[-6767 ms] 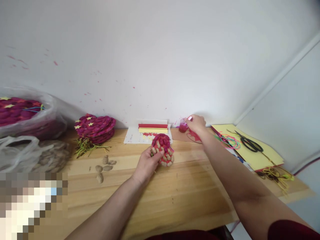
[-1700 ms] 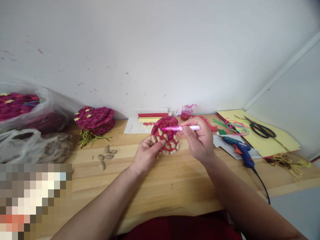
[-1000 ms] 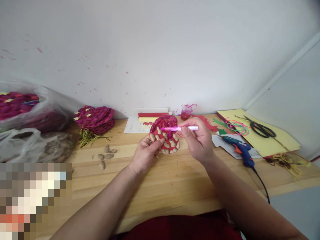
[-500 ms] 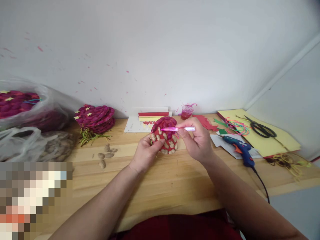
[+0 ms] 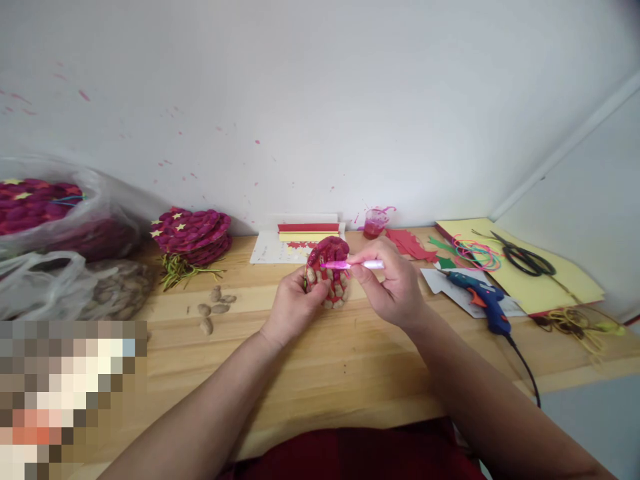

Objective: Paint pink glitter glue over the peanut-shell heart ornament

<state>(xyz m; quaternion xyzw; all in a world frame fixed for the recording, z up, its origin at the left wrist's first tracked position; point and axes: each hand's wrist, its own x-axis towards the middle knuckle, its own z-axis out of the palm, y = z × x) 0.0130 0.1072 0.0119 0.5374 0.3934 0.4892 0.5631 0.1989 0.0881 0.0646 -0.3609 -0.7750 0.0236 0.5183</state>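
My left hand [image 5: 297, 300] grips the lower left edge of a red disc covered with peanuts [image 5: 331, 248], its thumb lying over the front. The upper peanuts are painted magenta; the lower ones are still tan. My right hand [image 5: 393, 283] is closed around a paintbrush [image 5: 367, 265] with a pale handle and a pink-stained front end. The brush lies almost level across the disc, its tip at the left-hand peanuts. A cup of magenta paint [image 5: 375, 223] stands behind my right hand, against the wall.
Left: stacked magenta peanut discs [image 5: 193, 230], plastic bags [image 5: 65, 280] and loose peanuts [image 5: 206, 325]. Right: a blue glue gun [image 5: 483, 300] with its cord, scissors [image 5: 527, 259] on yellow sheets [image 5: 575, 280], and coloured cords [image 5: 475, 253]. Paper strips [image 5: 307, 229] lie at the back.
The disc has turned so its face looks narrower. The brush tip has shifted slightly down on it, and my right hand has dipped a little with it.
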